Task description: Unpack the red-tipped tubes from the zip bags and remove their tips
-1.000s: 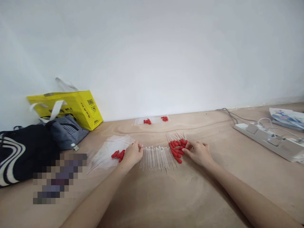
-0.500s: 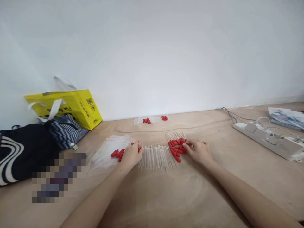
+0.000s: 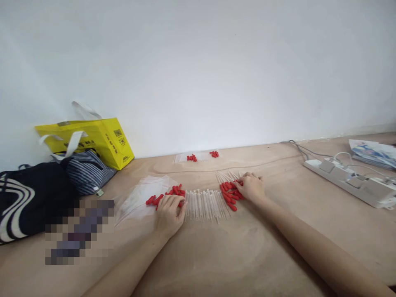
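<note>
My left hand [image 3: 171, 212] is low over the table with curled fingers, at the near edge of a loose pile of small red tapered pieces [image 3: 176, 189]. Red shows at its fingertips, partly hidden by the fingers. Between the hands lies a row of clear thin tubes [image 3: 202, 206] with pale ends. My right hand [image 3: 253, 186] reaches over a fan of thin white sticks with red tips [image 3: 230, 194]; its thumb and fingers close at the upper right tips, and the exact grip is partly covered. Flat clear plastic bags [image 3: 145, 192] lie under and beside the red pile.
At the back, a clear bag [image 3: 202, 156] holds two red clusters. To the left stand a yellow bag [image 3: 119, 140], a striped bag [image 3: 89, 173] and a black bag [image 3: 46, 194]. A white power strip [image 3: 349, 181] with cables and printed packets [image 3: 371, 152] lie right.
My left hand has drawn back toward me from the red pile, uncovering more pieces. My right hand has moved slightly up and left over the red tips.
</note>
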Available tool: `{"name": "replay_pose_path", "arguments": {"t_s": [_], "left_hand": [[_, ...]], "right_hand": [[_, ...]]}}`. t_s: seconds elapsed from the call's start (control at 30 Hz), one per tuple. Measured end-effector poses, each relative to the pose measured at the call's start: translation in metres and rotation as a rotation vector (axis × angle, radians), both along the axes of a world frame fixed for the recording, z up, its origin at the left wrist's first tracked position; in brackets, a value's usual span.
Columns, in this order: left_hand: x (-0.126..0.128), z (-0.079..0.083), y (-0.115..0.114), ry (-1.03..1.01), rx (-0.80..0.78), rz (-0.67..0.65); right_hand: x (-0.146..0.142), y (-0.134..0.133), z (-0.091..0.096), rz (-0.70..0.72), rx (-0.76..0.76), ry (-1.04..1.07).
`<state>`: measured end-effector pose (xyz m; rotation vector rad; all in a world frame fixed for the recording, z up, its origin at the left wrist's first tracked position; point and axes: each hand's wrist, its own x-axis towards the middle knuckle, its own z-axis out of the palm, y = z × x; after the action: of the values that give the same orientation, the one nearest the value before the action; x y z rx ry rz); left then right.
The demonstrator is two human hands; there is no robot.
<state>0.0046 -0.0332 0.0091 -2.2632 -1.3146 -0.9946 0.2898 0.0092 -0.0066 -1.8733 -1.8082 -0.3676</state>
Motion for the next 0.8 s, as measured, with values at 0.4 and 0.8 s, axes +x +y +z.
{"name": "replay_pose_path", "arguments": {"t_s": [0.4,0.8], "left_hand": [[0.013,-0.001,-0.005,0.049,0.109,-0.045],[0.030,-0.008,-0.013,0.146,0.152,-0.194]], "right_hand": [[-0.038,-0.040,0.006,0.424,0.197,0.154],[-0.075,-0.059,-0.008,0.719,0.244,0.136]]}}
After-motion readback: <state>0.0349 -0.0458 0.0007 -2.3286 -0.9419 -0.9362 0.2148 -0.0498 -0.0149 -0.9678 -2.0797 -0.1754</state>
